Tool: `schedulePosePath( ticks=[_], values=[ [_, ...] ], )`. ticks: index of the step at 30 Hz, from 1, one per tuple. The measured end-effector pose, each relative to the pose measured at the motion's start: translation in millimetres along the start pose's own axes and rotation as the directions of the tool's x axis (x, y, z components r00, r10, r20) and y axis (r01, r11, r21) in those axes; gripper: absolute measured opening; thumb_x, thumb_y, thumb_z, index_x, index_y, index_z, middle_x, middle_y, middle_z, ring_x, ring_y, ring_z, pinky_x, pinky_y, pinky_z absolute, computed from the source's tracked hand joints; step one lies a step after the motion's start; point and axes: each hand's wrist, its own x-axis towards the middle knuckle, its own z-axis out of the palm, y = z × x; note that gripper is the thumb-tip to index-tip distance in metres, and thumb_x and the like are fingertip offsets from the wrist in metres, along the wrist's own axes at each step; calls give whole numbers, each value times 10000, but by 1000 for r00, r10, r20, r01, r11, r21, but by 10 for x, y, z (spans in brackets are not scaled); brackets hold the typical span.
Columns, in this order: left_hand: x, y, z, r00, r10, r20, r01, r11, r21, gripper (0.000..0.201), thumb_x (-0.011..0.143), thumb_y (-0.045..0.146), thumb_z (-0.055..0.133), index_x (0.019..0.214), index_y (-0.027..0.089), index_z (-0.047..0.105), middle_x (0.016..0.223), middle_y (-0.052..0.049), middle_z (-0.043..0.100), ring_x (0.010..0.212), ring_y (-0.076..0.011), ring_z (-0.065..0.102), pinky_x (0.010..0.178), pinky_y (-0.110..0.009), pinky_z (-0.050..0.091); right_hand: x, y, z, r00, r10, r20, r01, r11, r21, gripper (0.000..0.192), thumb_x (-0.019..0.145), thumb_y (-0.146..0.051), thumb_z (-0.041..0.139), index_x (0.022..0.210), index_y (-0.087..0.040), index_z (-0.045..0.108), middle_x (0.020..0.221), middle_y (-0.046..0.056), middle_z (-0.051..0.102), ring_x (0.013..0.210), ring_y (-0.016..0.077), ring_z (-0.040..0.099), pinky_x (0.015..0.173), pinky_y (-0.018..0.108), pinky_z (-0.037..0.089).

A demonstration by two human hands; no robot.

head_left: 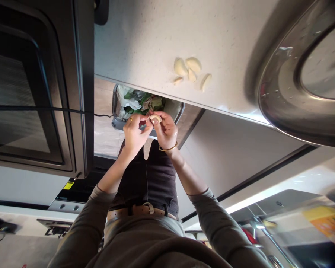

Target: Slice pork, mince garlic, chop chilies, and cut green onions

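Observation:
A garlic clove [155,118] is pinched between the thumb and fingers of my right hand [166,130], which has a bracelet at its wrist. From the other side, the closed fingertips of my left hand [136,130] meet the clove's end; whether loose skin is between them is too small to tell. Both hands are over a bin [117,123] that holds green leaves and crumpled plastic. On the pale countertop [145,48] lies a small group of peeled garlic cloves [194,64], with one slim clove [206,82] a little apart.
A dark microwave [83,89] stands at the left, with a black cable [58,109] running across it towards the bin. At the right a wide metal bowl or basin [279,89] rests on the counter. Behind me are a sink tap [258,223] and a stove burner [56,227].

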Motion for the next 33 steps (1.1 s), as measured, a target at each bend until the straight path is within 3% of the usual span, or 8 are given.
schedulePosePath(
  ticks=[7, 13, 17, 21, 25, 28, 33],
  values=[
    [48, 14, -54, 1000, 21, 6, -21, 999, -32, 44, 775, 184, 577, 804, 187, 545, 764, -2, 655, 675, -104, 605, 641, -219, 478, 51, -111, -101, 990, 97, 98, -104, 991, 79, 419, 834, -535, 528, 1134, -247, 582, 1065, 36, 666, 1079, 183, 607, 961, 345, 501],
    [126, -15, -193, 964, 149, 221, -118, 982, -149, 71, 773, 135, 541, 817, 185, 566, 784, 13, 654, 612, -69, 559, 610, -190, 463, 127, -147, -314, 932, 264, 250, -314, 931, 185, 410, 746, -529, 641, 1015, -219, 648, 892, 3, 681, 882, 138, 659, 846, 303, 560],
    [162, -20, -239, 911, 273, 309, -240, 960, -143, 105, 755, 117, 541, 804, 203, 578, 744, 10, 630, 736, -117, 587, 699, -230, 483, 149, -148, -392, 916, 276, 292, -334, 926, 173, 392, 715, -511, 680, 960, -206, 664, 808, -6, 686, 787, 126, 671, 753, 280, 585],
    [163, -56, -206, 950, 201, 239, -205, 979, -5, 90, 786, 147, 536, 806, 214, 592, 779, -9, 642, 805, -150, 601, 753, -270, 487, 146, -190, -442, 877, 268, 400, -345, 929, 132, 406, 700, -500, 699, 935, -172, 661, 825, 32, 709, 805, 147, 682, 731, 281, 585],
    [150, -102, -138, 992, 97, 85, -101, 994, 44, 95, 823, 174, 515, 853, 204, 600, 828, -27, 648, 804, -146, 609, 758, -266, 481, 172, -191, -486, 853, 267, 449, -354, 927, 121, 441, 681, -492, 716, 950, -153, 628, 864, 64, 715, 820, 164, 689, 731, 297, 581],
    [161, -149, -105, 999, 25, 33, -27, 999, 45, 95, 836, 196, 513, 862, 198, 605, 823, -30, 647, 775, -139, 608, 750, -261, 474, 193, -130, -490, 896, 256, 363, -322, 937, 132, 460, 653, -476, 743, 960, -171, 585, 867, 53, 710, 811, 165, 692, 713, 295, 580],
    [188, -277, -102, 995, -71, -66, 77, 994, 80, 86, 827, 199, 525, 827, 191, 611, 756, -27, 633, 759, -150, 604, 748, -273, 461, 193, -29, -446, 977, 177, 118, -193, 970, 146, 389, 718, -495, 686, 946, -208, 554, 963, 45, 696, 867, 152, 686, 746, 285, 573]
  ],
)
